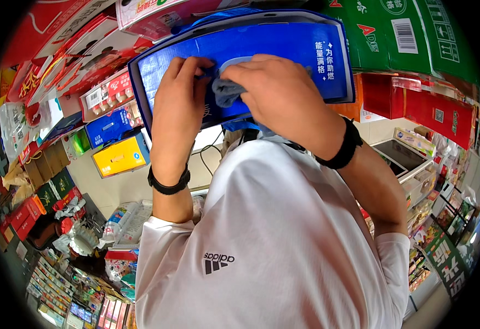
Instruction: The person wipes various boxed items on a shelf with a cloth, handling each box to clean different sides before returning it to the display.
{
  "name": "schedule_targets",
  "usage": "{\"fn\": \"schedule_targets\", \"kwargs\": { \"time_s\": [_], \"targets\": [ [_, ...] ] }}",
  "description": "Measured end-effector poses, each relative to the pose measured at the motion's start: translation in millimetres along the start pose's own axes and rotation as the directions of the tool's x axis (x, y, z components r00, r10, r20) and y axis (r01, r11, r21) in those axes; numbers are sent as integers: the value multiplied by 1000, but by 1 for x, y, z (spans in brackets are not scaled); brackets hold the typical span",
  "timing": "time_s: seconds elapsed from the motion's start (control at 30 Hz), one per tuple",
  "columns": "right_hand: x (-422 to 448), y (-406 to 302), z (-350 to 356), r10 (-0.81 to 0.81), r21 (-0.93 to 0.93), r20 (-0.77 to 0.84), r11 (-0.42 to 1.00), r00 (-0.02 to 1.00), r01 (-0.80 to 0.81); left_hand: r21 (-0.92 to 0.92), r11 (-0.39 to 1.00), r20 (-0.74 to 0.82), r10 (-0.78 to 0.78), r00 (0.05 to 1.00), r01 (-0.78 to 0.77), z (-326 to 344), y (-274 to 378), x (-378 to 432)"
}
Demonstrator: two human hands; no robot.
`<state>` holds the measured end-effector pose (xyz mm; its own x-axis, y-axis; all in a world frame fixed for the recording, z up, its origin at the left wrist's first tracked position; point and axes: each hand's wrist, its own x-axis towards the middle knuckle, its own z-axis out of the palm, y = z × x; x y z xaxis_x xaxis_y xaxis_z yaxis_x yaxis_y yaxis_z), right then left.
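In front of my body is a blue cardboard box (273, 37) with a raised dark-blue rim and white printing. My right hand (277, 88) grips a bunched grey-blue cloth (227, 92) against the box's printed face. To the left, my left hand (180, 96) rests over the same face with curled fingers, thumb and forefinger apart. Nothing shows between those fingers, though their tips partly hide the surface. Both wrists wear black bands.
Green cartons (404, 37) stand at the upper right, above red boxes (437, 105). Red gift boxes (96, 53) crowd the left. A yellow box (120, 156) sits beside a smaller blue box (107, 126) near the tiled floor (96, 181). Plastic-wrapped packs (127, 222) lie lower left.
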<state>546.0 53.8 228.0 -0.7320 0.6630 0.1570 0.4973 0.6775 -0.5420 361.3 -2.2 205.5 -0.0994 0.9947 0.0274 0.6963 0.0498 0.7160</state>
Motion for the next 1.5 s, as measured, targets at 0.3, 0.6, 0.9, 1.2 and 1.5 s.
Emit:
{"fn": "schedule_targets", "kwargs": {
  "time_s": [0.3,0.6,0.9,1.2,1.5],
  "targets": [
    [3,-14,-4,-6,-299,128,953,992,45,21,1000,8,9,1000,-9,5,-1,0],
    [-28,3,-41,132,-398,160,915,978,-58,88,993,-53,82,995,-77,8,-5,-6],
    [-56,12,-72,463,1,150,884,874,-468,56,997,-81,50,995,-45,8,0,-13],
    [-49,16,-79,688,229,4,706,726,-670,215,965,-16,155,988,-148,29,30,-6],
    [11,44,-35,244,-162,-157,949,957,-269,286,938,25,199,980,-197,35,28,-43]
  ]
}}
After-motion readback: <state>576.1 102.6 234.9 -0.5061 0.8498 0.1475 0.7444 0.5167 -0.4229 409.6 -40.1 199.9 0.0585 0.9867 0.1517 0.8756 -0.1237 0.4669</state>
